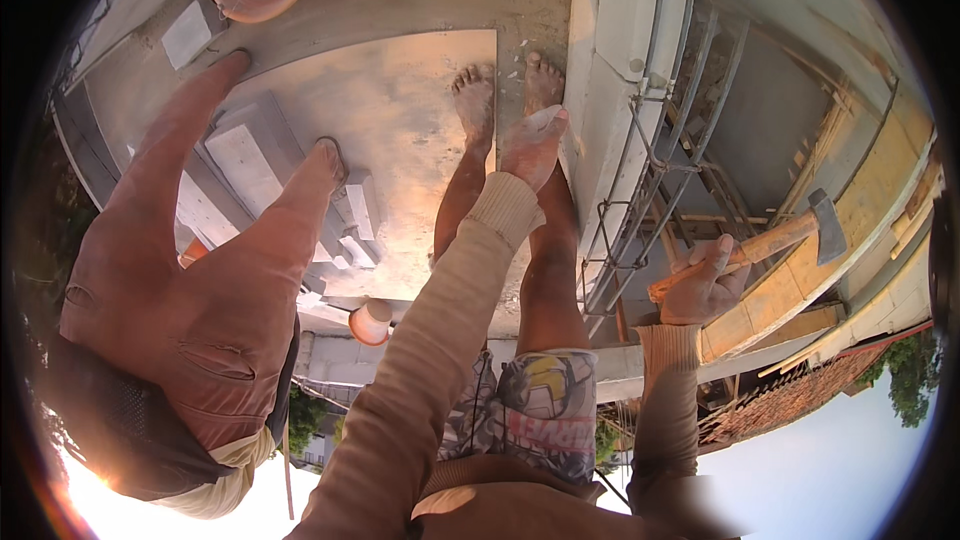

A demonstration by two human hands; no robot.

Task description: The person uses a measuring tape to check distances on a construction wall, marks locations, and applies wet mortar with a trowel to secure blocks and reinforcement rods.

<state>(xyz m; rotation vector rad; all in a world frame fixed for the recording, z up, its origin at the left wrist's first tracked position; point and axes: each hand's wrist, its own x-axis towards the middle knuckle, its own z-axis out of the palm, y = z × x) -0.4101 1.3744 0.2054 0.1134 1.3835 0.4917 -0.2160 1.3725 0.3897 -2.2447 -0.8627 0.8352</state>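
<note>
My right hand (706,288) is closed round the wooden handle of a hammer (778,240). Its dark grey metal head points away to the right, widening toward one end. My left hand (530,155) hangs over my legs, next to the edge of a pale concrete block wall (603,110). The fingers are closed, with something whitish at their tips; whether it is a small piece or dust is not clear. Steel reinforcing bars (690,80) tied with stirrups run between the wall and my right hand.
Another person (200,290) stands at my left on a pale board (400,80), beside stacked grey blocks (250,155). Round basins (262,10) lie at the far left, and a small orange pot (371,322) sits nearer. Wooden formwork (790,290) curves along the right, with a drop inside.
</note>
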